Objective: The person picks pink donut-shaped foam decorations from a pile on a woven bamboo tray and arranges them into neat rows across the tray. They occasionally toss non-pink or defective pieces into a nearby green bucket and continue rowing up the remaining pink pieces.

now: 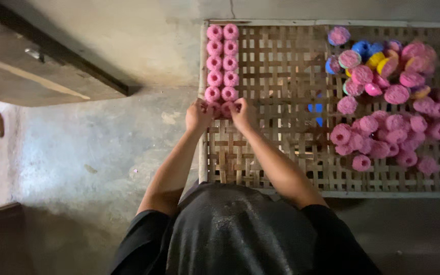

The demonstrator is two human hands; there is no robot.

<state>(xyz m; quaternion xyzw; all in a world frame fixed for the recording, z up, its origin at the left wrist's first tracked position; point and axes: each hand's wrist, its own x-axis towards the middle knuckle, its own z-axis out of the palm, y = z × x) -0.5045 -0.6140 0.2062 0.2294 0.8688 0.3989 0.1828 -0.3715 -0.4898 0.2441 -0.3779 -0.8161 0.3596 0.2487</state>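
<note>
The woven bamboo rack (281,153) carries everything, and its open lattice is your main hazard: a small spool set over a gap could tip, and one knock from your wrists could topple the neat rows at the rack's left edge.

The loose heap of spools (393,117) toward the right edge is the largest group, mostly pink, too jumbled and overlapping for an exact count; I'd judge well over thirty. Among them at the far right corner sit about two blue spools (363,47) and about two yellow ones (383,63). Piled this loosely, they could roll if the rack is jolted.

The two rows of pink spools (222,63) run along the left edge, five pairs clear of your hands, so ten counted, plus the pair under your fingers.

Your left hand (198,116) and right hand (241,113) are each closed in a pinching grip on one pink spool at the near end of those rows; the spools are mostly hidden. Press unevenly and the end pair could sit crooked, skewing the line.
</note>
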